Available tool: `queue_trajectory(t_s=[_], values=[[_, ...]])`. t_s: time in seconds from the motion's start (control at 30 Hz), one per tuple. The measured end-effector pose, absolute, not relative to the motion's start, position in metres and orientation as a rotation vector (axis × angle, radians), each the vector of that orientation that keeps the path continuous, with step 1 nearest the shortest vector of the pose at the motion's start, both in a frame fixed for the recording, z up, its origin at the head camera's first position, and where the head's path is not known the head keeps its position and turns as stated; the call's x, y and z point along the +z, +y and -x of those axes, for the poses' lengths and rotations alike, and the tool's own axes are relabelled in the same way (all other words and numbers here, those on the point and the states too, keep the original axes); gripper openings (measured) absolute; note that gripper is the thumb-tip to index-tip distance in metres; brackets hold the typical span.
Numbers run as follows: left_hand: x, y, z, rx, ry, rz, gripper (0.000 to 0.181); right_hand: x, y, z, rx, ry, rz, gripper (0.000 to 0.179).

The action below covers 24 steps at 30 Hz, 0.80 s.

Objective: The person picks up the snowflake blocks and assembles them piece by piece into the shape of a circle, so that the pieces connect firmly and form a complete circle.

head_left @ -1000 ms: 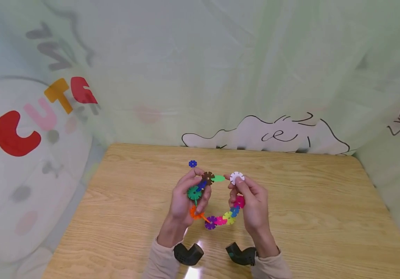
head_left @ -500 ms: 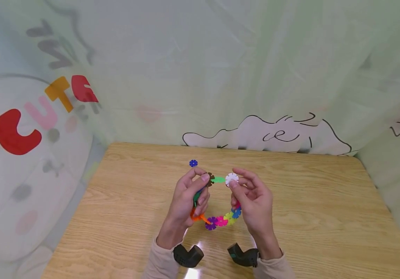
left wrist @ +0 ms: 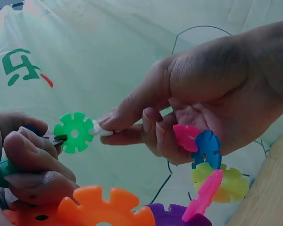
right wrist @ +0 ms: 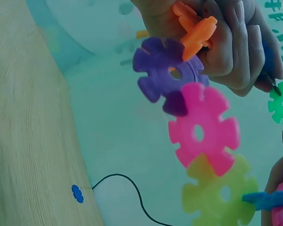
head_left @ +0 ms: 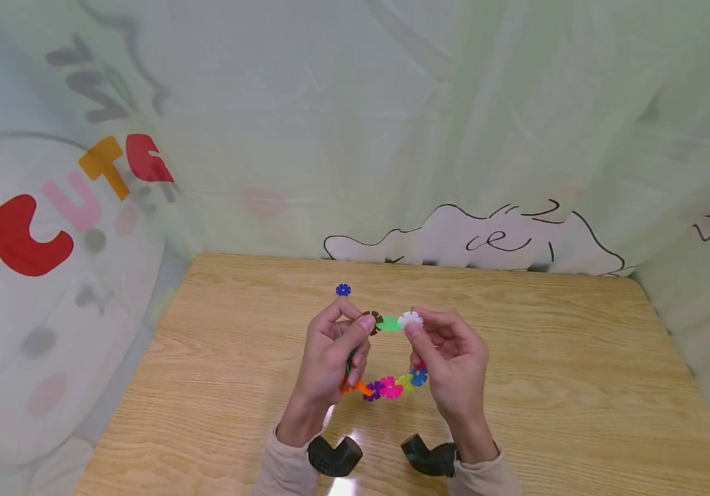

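Slotted plastic snowflake discs form a chain hanging in a loop between both hands. My left hand (head_left: 328, 362) pinches the brown disc (head_left: 377, 324) between thumb and index finger. My right hand (head_left: 458, 362) pinches the white disc (head_left: 411, 318), which meets the edge of the light green disc (left wrist: 74, 133); how deep it sits is unclear. Below hang the orange disc (left wrist: 104, 205), purple disc (right wrist: 153, 70), pink disc (right wrist: 203, 125), yellow disc (right wrist: 217, 188) and blue disc (left wrist: 207, 148). Curled left fingers partly hide a dark green disc (left wrist: 5, 170).
A loose blue disc (head_left: 343, 290) lies on the wooden table (head_left: 547, 372) beyond my left hand. Printed fabric (head_left: 355, 138) hangs behind the table. Black curved devices (head_left: 335, 455) sit at both wrists.
My right hand has brought the white disc leftward against the light green disc. My left thumb has shifted onto the brown disc, and the left fingers now cover more of the chain.
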State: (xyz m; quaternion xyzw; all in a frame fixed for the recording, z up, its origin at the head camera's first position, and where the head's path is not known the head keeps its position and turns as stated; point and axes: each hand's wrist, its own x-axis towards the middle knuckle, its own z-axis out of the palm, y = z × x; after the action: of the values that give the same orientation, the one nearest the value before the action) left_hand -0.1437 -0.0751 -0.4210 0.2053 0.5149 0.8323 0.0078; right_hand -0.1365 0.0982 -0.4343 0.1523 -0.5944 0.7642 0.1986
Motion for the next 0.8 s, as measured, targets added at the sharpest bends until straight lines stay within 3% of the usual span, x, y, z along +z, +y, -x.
queue_trajectory(t_s=[0.23, 0.8], values=[[-0.424, -0.077, 0.146, 2.608, 1.554, -0.765, 0.022, -0.436, 0.095, 0.136, 2.179, -1.604, -0.408, 0.024], [-0.432, -0.076, 0.152, 2.617, 1.417, -0.683, 0.023, -0.441, 0.1, 0.141, 2.158, -1.695, -0.479, 0.022]])
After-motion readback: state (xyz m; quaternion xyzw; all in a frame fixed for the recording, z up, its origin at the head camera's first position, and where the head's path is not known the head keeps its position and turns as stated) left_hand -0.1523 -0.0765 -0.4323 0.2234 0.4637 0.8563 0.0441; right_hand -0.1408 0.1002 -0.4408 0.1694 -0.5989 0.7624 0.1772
